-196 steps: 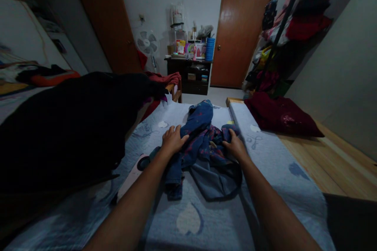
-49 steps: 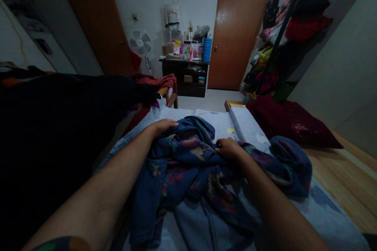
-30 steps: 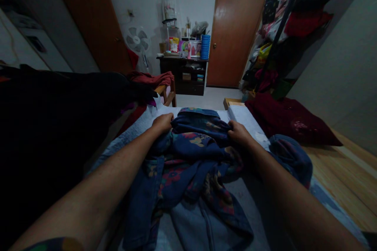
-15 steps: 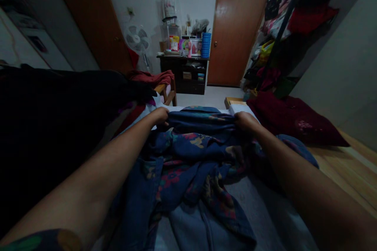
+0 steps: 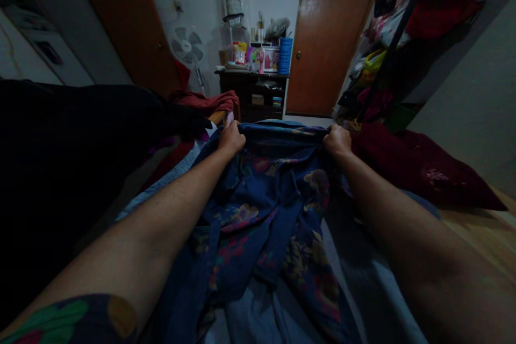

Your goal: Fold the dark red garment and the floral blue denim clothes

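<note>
A dark blue floral shirt (image 5: 262, 204) hangs stretched between my two hands, its upper edge lifted and its lower part draping over the bed. My left hand (image 5: 232, 138) is closed around the top left corner of the cloth. At the top right corner, my right hand (image 5: 337, 140) grips the fabric in a fist. Pink, red and tan flowers show across the shirt. Beneath it lies plain blue-grey cloth (image 5: 252, 306), partly covered by the shirt. The room is dim, so finer details of the garment are hard to make out.
A maroon pillow (image 5: 419, 169) lies to the right on a wooden surface (image 5: 475, 226). Dark cloth (image 5: 80, 150) is heaped at the left. Beyond are a reddish cloth (image 5: 205, 101), a fan (image 5: 187, 45), a dark cabinet (image 5: 252, 88) and a rack of hanging clothes (image 5: 397, 37).
Both my hands have risen with the shirt's upper edge and drawn it taut. The shirt's front has spread out flatter, with fewer bunched folds. The camera view has shifted slightly.
</note>
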